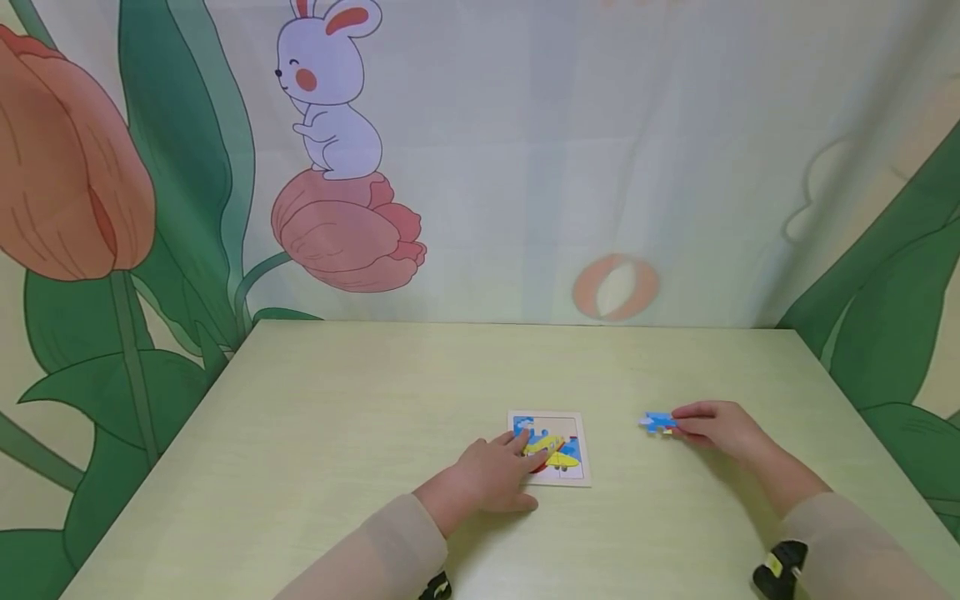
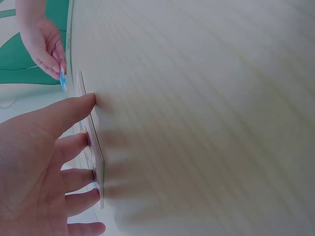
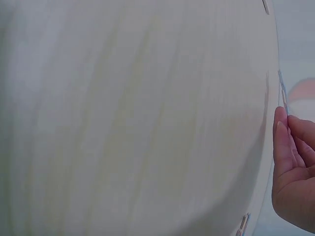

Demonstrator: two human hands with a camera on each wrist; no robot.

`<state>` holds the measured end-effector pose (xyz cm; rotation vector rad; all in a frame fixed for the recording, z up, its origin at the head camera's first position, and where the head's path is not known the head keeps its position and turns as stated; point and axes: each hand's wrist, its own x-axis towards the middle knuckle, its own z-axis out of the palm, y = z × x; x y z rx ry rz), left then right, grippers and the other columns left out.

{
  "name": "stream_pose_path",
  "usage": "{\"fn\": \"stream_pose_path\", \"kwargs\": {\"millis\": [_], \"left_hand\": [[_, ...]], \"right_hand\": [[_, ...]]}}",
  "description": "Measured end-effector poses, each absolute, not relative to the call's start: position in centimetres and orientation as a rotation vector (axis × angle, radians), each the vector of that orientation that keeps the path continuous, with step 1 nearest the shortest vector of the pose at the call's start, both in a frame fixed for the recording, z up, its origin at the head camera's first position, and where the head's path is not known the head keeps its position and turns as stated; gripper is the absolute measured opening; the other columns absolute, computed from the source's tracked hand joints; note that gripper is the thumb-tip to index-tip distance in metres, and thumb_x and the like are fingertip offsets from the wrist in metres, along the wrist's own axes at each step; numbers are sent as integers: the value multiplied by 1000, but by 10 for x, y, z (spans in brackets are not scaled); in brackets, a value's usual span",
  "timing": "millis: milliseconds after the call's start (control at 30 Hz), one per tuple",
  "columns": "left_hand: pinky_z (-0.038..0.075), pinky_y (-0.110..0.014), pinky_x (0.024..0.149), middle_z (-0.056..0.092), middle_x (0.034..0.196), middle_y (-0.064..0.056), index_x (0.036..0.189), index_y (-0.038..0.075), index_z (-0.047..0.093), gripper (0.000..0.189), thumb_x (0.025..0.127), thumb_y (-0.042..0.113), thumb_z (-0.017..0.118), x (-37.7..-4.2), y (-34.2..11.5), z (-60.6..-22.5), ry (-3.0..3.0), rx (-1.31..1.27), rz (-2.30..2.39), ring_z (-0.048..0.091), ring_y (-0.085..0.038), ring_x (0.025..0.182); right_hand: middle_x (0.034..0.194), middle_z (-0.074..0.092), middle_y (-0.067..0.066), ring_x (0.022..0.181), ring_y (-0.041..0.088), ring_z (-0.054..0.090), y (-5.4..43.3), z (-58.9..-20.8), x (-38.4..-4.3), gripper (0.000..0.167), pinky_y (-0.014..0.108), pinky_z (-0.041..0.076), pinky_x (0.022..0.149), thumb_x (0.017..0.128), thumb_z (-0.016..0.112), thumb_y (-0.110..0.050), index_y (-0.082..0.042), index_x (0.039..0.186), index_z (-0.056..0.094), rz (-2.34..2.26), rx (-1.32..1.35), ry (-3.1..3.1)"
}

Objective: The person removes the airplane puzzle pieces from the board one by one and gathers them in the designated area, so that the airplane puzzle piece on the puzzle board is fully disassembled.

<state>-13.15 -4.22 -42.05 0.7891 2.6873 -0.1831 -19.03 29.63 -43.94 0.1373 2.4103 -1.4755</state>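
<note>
While the right hand point(image 1: 716, 429) pinches a blue puzzle piece point(image 1: 658, 422) between thumb and fingertips, holding it to the right of a framed puzzle board point(image 1: 586, 458) and well apart from it, the left hand point(image 1: 491, 473) lies over that board's left side with fingers spread and extended, gripping nothing. Its thumb sits by the near edge. The board rests flat right of the table's middle, and its pale frame surrounds a yellow airplane picture point(image 1: 562, 460) with blue patches; a bare area shows in its far right part. In the right wrist view a small item point(image 3: 243, 224) lies on the tabletop, too small to identify. Beige sleeves point(image 1: 397, 533) cover both forearms, with a black device point(image 1: 780, 571) near the right cuff. Around them spreads the pale wood-grained table point(image 1: 337, 417). Beyond its far edge hangs a printed cloth point(image 1: 480, 167) with a white rabbit point(image 1: 345, 137) seated on a pink tulip point(image 1: 337, 233) at left.
</note>
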Motion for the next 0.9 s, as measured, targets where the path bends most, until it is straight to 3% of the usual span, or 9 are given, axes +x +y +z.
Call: {"fn": "stream_pose_path", "kwargs": {"millis": [567,900], "left_hand": [[37,-46,98,26,152,0,144,37,33,68,84,57,56,-133,-44,-423,2699,785,-179,27,-19,137],[38,-46,97,27,151,-1,144,37,33,68,84,57,57,-131,-44,-420,2708,788,-162,27,-20,136]], "right_hand": [[109,60,19,84,12,62,314,-439,-190,38,25,52,74,92,58,-9,14,121,51,-1404,205,2438],[103,63,15,80,10,61,325,-442,-193,37,23,52,71,91,59,-8,15,120,51,-1363,217,2470]]}}
